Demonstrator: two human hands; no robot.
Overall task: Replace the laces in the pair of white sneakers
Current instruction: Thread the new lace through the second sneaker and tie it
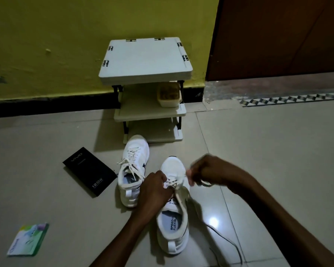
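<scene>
Both white sneakers stand on the tiled floor (pixel 258 141) in front of you, toes pointing away. The near sneaker (pixel 174 218) sits between your forearms, heel towards you, its printed insole showing. The far sneaker (pixel 133 166) stands just beside it to the left and a little further off, fully laced, with its loose ends lying over the collar.

Your left grip (pixel 154 187) is clamped on the near sneaker at its laced throat, fingers curled over the left side with the fingertips at the crossings. Your right grip (pixel 210 170) is off the shoe, to the right of its toe and blurred; its fingers are curled together on the cream lace (pixel 178 199). The lace runs from the eyelets across to that hand, and a loop hangs below it. Another stretch of the lace trails down over the tongue towards the heel.

A black box (pixel 90 171) lies left of the far sneaker and a green packet (pixel 28 238) further left, nearer you. A thin black cord (pixel 229 240) crosses the floor at the near sneaker's right. A small shelf rack (pixel 146 58) stands against the yellow wall, with a tub (pixel 169 94) on its middle shelf.
</scene>
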